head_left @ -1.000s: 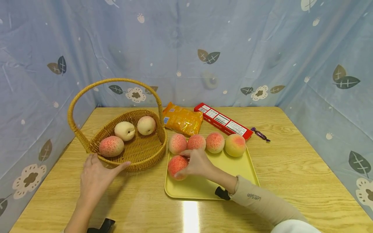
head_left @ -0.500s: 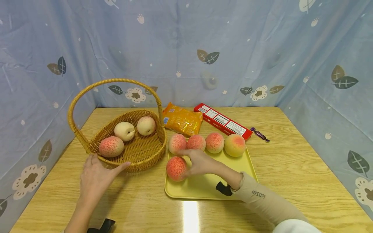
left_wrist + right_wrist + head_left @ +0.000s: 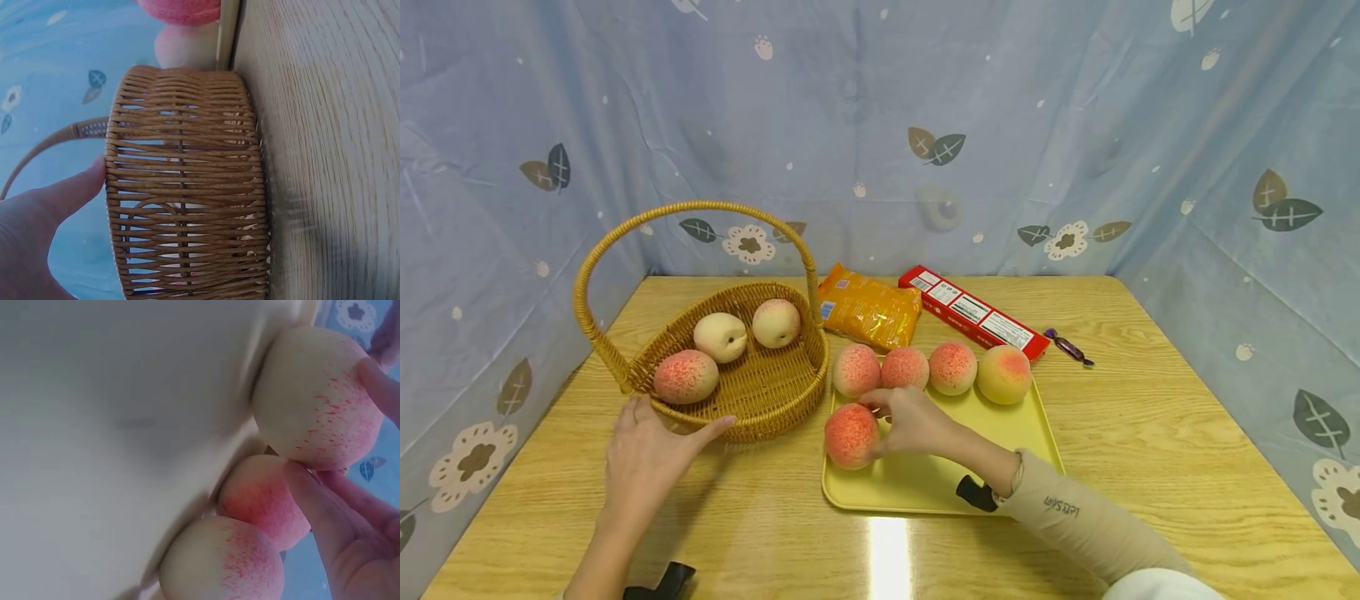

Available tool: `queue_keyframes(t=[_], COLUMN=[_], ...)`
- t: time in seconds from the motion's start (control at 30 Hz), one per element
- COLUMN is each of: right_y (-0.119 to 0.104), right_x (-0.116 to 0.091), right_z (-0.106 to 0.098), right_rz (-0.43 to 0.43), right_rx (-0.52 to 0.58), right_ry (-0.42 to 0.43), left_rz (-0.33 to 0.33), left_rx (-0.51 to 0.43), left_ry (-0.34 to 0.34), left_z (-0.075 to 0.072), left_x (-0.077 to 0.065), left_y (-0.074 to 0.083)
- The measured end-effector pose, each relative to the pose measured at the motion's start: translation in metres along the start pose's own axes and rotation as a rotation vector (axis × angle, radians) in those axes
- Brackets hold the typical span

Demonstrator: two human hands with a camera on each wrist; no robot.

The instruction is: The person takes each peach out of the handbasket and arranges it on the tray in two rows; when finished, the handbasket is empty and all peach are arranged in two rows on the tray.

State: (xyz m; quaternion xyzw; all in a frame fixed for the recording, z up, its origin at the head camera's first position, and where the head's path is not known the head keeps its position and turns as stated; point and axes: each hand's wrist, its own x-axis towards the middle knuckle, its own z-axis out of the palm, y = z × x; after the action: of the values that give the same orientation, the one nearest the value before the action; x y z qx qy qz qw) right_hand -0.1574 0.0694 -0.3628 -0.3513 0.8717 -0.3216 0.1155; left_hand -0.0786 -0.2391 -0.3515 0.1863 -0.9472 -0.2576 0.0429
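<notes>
A wicker basket [image 3: 767,417] with a tall arched handle stands on the left, with three peaches inside. My left hand [image 3: 643,462] is spread at its near side; in the left wrist view one digit [image 3: 78,187] touches the woven rim [image 3: 112,187]. On a yellow tray [image 3: 955,492], my right hand [image 3: 913,421] holds a red-speckled peach [image 3: 852,436] between thumb and fingers, at the tray's left part. The right wrist view has this peach [image 3: 312,400] with digits on two sides. Behind it, a row of several peaches [image 3: 953,368] lines the tray's far edge.
Behind the tray lie an orange packet [image 3: 871,308], a long red box [image 3: 973,308] and a purple-wrapped candy [image 3: 1069,347]. Blue patterned cloth [image 3: 880,150] closes off the back and both sides of the wooden table [image 3: 1150,467].
The peach by my right hand has shifted slightly left on the tray. My right fingers loosened around it, then came back against it. My left hand and the basket stay put.
</notes>
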Motion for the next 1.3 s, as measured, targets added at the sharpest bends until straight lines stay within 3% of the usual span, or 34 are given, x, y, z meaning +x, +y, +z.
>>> queue_keyframes(t=[0.17, 0.3, 0.47, 0.57, 0.8, 1.0, 1.17, 1.3], right_y=[0.0, -0.003, -0.013, -0.025, -0.055, -0.076, -0.08, -0.078], right_x=[0.0, 0.0, 0.009, 0.019, 0.057, 0.103, 0.143, 0.167], right_z=[0.002, -0.001, -0.016, -0.029, -0.047, -0.043, -0.04, -0.035], right_rz=[0.008, 0.015, 0.042, 0.034, 0.016, 0.076, 0.15, 0.221], right_rx=[-0.016, -0.076, -0.114, -0.122, -0.122, -0.19, -0.091, -0.008], right_ry=[0.026, -0.011, -0.095, -0.1, -0.058, -0.128, -0.168, -0.148], left_rz=[0.008, 0.007, 0.006, 0.003, 0.003, 0.001, 0.01, 0.012], left_rx=[-0.003, -0.002, -0.003, -0.006, -0.002, 0.007, 0.011, 0.006], left_ry=[0.005, 0.0, -0.006, -0.012, -0.015, -0.02, -0.015, -0.007], left_z=[-0.001, 0.0, 0.0, 0.0, 0.0, 0.0, 0.0, 0.0], left_x=[0.0, 0.0, 0.0, 0.0, 0.001, 0.001, 0.0, -0.001], left_y=[0.0, 0.0, -0.001, -0.001, -0.001, -0.001, 0.0, 0.0])
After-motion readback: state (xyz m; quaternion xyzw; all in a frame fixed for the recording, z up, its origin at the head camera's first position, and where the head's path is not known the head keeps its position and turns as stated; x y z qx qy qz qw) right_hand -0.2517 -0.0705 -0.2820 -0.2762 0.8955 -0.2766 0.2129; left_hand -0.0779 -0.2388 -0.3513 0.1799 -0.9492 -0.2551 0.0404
